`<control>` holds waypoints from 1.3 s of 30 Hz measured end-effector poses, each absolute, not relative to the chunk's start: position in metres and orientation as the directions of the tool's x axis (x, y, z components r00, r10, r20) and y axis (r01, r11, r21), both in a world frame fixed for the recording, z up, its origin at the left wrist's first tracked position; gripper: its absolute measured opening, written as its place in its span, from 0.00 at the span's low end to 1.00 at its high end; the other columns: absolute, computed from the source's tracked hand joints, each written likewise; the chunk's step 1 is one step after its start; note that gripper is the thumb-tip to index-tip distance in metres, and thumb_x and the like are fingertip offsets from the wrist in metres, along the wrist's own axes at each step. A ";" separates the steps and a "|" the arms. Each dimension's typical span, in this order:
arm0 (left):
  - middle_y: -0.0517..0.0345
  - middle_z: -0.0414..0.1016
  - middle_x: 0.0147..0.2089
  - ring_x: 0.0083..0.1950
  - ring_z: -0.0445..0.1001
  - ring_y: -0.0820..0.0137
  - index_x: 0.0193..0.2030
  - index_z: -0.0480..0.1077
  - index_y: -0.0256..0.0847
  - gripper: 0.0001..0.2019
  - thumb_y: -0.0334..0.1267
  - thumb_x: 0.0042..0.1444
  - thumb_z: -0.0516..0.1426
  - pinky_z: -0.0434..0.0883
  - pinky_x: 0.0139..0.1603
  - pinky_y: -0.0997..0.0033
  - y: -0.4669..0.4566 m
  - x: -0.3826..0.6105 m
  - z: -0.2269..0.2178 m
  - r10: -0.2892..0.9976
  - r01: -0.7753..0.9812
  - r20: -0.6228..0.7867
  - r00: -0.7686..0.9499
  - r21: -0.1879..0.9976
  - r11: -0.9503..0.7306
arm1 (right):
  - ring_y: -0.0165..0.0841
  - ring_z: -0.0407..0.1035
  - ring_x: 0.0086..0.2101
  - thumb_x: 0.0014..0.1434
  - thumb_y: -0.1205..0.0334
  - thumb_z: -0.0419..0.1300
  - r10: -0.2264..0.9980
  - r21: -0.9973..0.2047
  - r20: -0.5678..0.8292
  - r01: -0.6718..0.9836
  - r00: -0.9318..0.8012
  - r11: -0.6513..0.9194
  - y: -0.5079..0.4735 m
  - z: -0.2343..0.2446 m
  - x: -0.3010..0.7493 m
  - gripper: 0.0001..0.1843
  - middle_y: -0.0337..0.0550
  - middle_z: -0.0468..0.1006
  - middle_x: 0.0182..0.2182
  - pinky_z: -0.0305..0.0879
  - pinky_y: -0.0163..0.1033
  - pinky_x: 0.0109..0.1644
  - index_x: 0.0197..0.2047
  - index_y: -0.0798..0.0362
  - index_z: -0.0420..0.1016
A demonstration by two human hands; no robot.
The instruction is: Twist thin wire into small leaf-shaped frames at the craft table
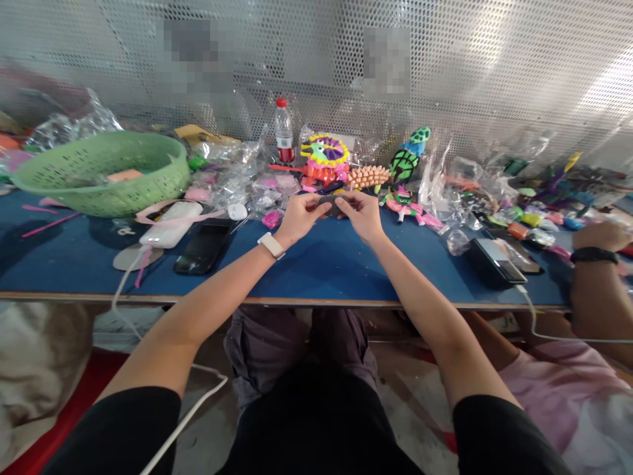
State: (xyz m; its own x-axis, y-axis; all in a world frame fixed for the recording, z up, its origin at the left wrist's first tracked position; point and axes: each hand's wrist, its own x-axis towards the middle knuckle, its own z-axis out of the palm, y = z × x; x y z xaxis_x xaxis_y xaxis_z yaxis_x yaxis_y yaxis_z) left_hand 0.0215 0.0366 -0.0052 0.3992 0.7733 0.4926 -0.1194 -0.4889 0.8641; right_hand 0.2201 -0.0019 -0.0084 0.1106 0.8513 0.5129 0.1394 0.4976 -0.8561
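My left hand (301,214) and my right hand (363,212) meet over the middle of the blue table (316,264). Between their pinched fingertips sits a small dark grey piece (335,203), gripped from both sides. A white watch (271,245) is on my left wrist. Just behind my hands stand colourful craft figures (326,161), an orange spiky piece (368,176) and a green turtle-like figure (408,158).
A green plastic basket (106,173) stands at the back left. A black phone (204,247) and a white power bank (171,224) with a cable lie left of my hands. A water bottle (283,132) stands behind. Another person's arm (593,264) rests at the right near a dark device (492,262).
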 end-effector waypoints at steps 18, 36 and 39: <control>0.46 0.91 0.42 0.40 0.90 0.60 0.43 0.85 0.39 0.39 0.81 0.57 0.69 0.90 0.45 0.58 0.038 0.021 -0.006 0.785 -0.110 0.508 0.354 0.857 -0.504 | 0.37 0.81 0.36 0.50 0.18 0.79 0.877 -0.880 0.474 0.071 0.072 0.470 -0.001 -0.009 0.220 0.39 0.42 0.89 0.38 0.86 0.44 0.36 0.45 0.44 0.90; 0.44 0.91 0.45 0.42 0.90 0.60 0.46 0.84 0.38 0.33 0.68 0.54 0.78 0.91 0.48 0.55 0.041 0.021 -0.008 0.788 -0.134 0.488 0.376 0.870 -0.474 | 0.37 0.81 0.35 0.48 0.17 0.79 0.889 -0.897 0.443 0.047 0.119 0.440 0.000 -0.009 0.219 0.40 0.43 0.89 0.37 0.87 0.44 0.36 0.42 0.45 0.93; 0.45 0.92 0.45 0.42 0.90 0.60 0.46 0.84 0.38 0.31 0.66 0.55 0.78 0.91 0.47 0.56 0.042 0.021 -0.009 0.793 -0.134 0.481 0.373 0.874 -0.467 | 0.39 0.82 0.37 0.51 0.15 0.75 0.880 -0.888 0.460 0.066 0.116 0.455 0.002 -0.011 0.220 0.40 0.44 0.89 0.38 0.87 0.46 0.36 0.41 0.45 0.93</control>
State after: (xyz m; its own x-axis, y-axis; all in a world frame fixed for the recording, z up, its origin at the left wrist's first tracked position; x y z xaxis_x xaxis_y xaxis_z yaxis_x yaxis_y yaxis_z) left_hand 0.0214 0.0419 -0.0090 0.3735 0.7931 0.4811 -0.1337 -0.4673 0.8740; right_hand 0.2198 0.0016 -0.0113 0.1161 0.8804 0.4598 0.0663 0.4550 -0.8880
